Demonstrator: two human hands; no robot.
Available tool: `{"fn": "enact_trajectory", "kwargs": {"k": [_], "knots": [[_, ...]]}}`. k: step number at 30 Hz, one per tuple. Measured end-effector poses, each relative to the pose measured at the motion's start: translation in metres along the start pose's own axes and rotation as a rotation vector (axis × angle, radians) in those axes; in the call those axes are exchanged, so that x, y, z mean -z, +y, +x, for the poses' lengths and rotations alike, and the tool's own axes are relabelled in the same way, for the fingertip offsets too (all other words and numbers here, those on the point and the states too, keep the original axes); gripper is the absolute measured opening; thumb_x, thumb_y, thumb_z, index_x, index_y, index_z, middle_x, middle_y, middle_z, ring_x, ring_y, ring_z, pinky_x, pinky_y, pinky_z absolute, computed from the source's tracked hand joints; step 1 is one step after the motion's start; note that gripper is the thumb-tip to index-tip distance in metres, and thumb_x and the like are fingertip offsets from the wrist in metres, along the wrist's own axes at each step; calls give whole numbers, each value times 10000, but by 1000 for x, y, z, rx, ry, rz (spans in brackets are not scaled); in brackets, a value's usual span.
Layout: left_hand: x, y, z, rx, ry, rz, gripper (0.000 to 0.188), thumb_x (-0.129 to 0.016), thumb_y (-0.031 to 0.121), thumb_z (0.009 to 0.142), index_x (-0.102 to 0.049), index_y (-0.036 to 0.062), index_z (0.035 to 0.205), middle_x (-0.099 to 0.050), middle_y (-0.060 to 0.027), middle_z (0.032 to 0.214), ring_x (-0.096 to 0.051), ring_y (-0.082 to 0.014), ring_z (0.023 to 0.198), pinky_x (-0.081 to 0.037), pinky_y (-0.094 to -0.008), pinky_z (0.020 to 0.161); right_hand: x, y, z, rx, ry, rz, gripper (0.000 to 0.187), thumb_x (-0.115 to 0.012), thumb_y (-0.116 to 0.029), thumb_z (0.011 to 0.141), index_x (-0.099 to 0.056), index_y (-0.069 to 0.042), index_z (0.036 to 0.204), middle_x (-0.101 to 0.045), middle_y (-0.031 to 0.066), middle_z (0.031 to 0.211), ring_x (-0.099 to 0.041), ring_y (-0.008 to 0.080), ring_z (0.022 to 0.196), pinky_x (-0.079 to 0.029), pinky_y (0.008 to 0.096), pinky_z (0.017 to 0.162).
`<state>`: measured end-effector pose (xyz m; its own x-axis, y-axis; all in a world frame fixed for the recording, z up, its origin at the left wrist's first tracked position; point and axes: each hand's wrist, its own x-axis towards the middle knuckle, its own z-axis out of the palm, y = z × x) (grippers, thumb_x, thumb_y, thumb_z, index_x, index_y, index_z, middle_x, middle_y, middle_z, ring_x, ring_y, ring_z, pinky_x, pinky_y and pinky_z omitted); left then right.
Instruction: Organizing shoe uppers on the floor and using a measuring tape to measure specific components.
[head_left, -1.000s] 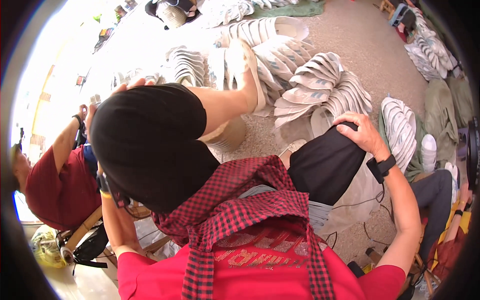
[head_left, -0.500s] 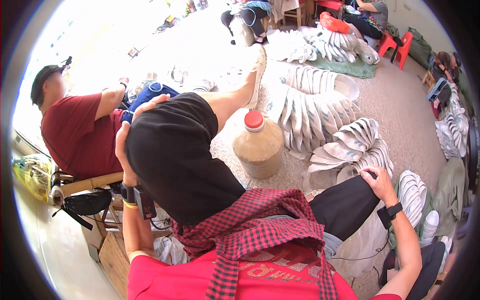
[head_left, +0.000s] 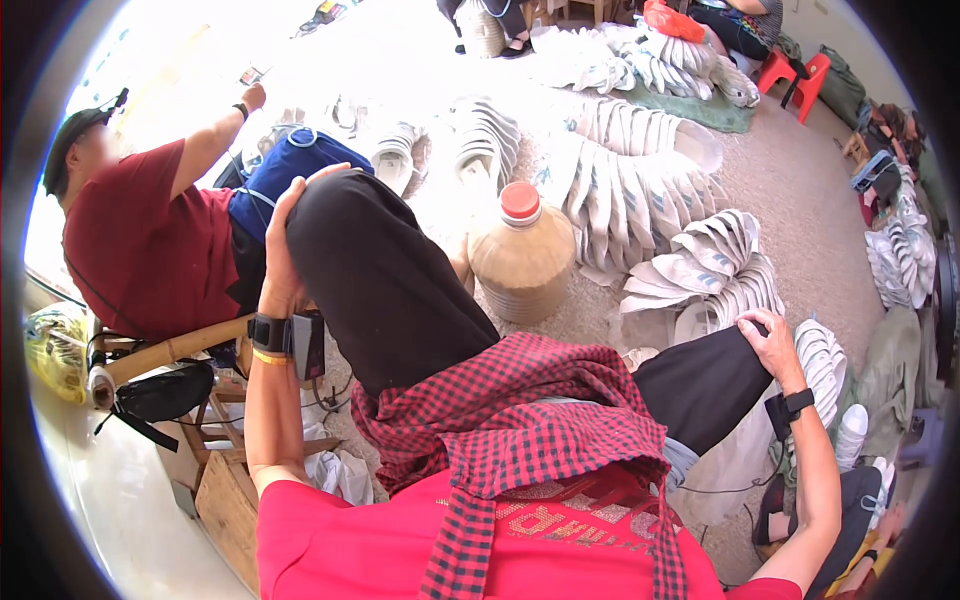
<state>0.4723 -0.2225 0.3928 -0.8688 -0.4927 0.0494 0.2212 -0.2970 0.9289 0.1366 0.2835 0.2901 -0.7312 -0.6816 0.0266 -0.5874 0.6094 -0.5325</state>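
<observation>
My left hand point(head_left: 290, 235) lies against the side of my left knee point(head_left: 345, 240), in black trousers, with its fingers stretched over the top and nothing held. On my right knee point(head_left: 705, 380) rests my right hand point(head_left: 772, 345), its thumb and bent fingers spread over the cloth, also holding nothing. Both wrists wear dark bands with small boxes. Between and beyond my knees stands a large plastic bottle point(head_left: 522, 260) with a red cap and beige contents. A red and black checked cloth point(head_left: 530, 430) is tied around my waist.
Rows of stacked white shoe pieces point(head_left: 635, 205) curve across the floor ahead, with a nearer bunch point(head_left: 715, 265) at right. A co-worker in dark red point(head_left: 150, 235) sits at left by a wooden stool point(head_left: 232, 510). A red plastic stool point(head_left: 795, 80) stands far right.
My raised left leg has come down, its foot now mostly hidden behind the bottle; my left hand stays on the knee. The co-worker at left has stretched an arm forward. The view has shifted slightly.
</observation>
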Motion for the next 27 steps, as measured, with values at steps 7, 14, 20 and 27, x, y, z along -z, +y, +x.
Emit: {"fn": "enact_trajectory", "kwargs": {"k": [7, 14, 20, 27], "knots": [[38, -41, 27, 138, 110, -207, 520, -368, 391, 996, -493, -6, 1309, -645, -108, 1140, -632, -198, 1002, -469, -318, 942, 16, -32, 35, -108, -445, -156, 299, -656, -286, 822, -696, -19, 951, -691, 147, 915, -662, 278, 871, -499, 354, 809], [23, -15, 45, 194, 341, 860, 490, -503, 435, 941, -570, 97, 1289, -621, -37, 1202, -525, -166, 1172, -416, -349, 969, 9, -138, 110, 61, -635, 299, 663, -711, -139, 786, -435, -89, 1387, -587, 123, 1206, -608, 221, 1062, -488, 358, 926], [-30, 14, 80, 195, -167, 737, 517, -467, 447, 953, -525, 103, 1335, -644, -48, 1122, -592, -127, 1042, -456, -250, 851, -56, -168, 198, 66, -754, 460, 492, -600, -184, 919, -445, -82, 1375, -581, 97, 1204, -617, 149, 989, -500, 280, 828], [-25, -95, 144, 908, -101, 471, 1061, -423, 817, 768, -173, 88, 1499, -103, -271, 1527, -289, -542, 1304, -410, -664, 929, -170, -138, 289, 113, -823, 388, 549, -480, -463, 962, -459, -118, 1388, -544, 102, 1305, -559, 195, 1106, -499, 291, 810]]}}
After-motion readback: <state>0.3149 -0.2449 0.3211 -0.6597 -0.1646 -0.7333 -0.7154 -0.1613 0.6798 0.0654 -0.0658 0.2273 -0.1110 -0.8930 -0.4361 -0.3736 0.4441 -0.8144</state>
